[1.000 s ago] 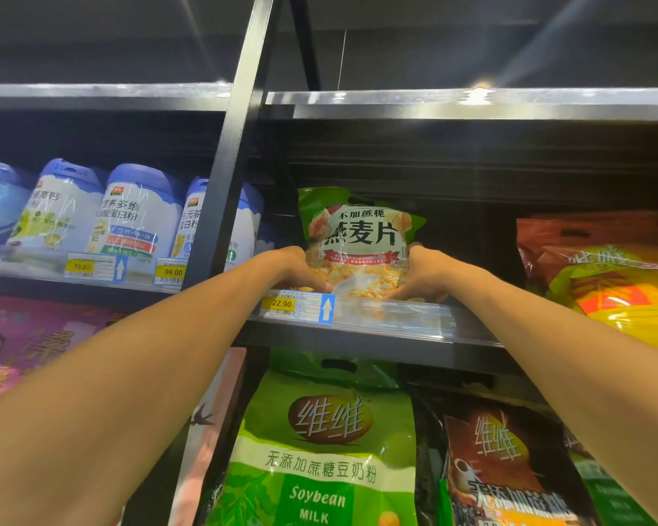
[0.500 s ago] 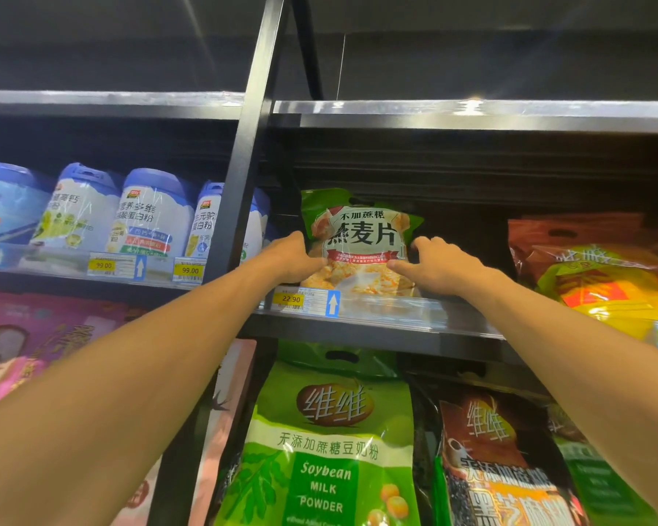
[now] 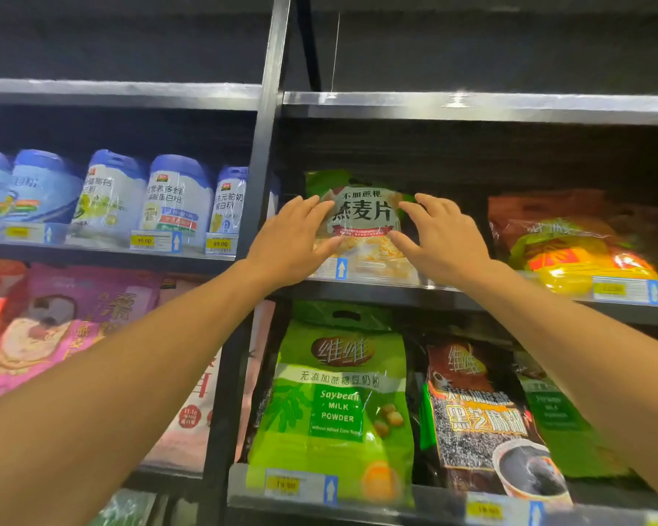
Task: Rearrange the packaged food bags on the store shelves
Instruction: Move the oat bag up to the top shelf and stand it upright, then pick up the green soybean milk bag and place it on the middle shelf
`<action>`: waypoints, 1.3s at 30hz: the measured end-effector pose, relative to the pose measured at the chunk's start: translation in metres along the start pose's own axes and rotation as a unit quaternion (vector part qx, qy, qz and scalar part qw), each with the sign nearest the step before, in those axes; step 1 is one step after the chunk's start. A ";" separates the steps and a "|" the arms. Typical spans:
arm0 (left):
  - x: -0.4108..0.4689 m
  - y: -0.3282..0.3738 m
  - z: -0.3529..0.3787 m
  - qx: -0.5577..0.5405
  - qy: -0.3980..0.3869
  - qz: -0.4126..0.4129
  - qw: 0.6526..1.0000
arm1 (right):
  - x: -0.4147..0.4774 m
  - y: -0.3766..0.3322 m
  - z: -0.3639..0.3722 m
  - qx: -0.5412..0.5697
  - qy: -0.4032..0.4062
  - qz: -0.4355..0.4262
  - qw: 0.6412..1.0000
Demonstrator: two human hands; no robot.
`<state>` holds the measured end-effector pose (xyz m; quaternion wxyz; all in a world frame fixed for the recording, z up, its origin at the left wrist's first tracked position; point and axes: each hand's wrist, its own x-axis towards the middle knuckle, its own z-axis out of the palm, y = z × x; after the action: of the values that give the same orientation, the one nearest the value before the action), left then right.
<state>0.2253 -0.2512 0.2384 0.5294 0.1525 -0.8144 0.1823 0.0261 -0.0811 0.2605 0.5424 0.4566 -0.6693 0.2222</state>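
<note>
A green oat-flake bag (image 3: pixel 362 216) with a white label stands upright on the upper right shelf (image 3: pixel 471 296), behind a clear price rail. My left hand (image 3: pixel 291 239) lies against the bag's left edge with straight, spread fingers. On the bag's right edge my right hand (image 3: pixel 443 237) does the same, thumb low on the front. Neither hand curls round the bag. Both forearms reach up from the bottom corners of the view.
Red and yellow bags (image 3: pixel 570 248) lie at the right of the same shelf. Blue-lidded powder tubs (image 3: pixel 175 199) fill the left bay beyond a black upright post (image 3: pixel 261 165). Below stand a green soybean milk powder bag (image 3: pixel 339 404), a black sesame bag (image 3: pixel 483 419) and pink bags (image 3: pixel 65 328).
Both hands have come up from the bag's lower corners to its sides and their fingers have straightened. The bag now stands a little more upright.
</note>
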 end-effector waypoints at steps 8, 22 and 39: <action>-0.070 0.021 -0.020 0.003 0.003 0.032 0.999 | -0.079 -0.028 -0.042 -0.004 0.014 -0.032 0.999; -0.162 0.051 -0.027 -0.058 -0.024 0.032 0.998 | -0.191 -0.039 -0.111 0.029 -0.036 0.013 0.999; -0.212 0.054 0.032 -0.161 -0.129 -0.099 0.974 | -0.282 -0.051 -0.042 0.112 -0.157 0.065 0.979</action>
<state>0.2593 -0.2060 0.0249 0.4532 0.1677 -0.8751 -0.0257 0.0904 0.0322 0.0018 0.3599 0.4996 -0.7453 0.2559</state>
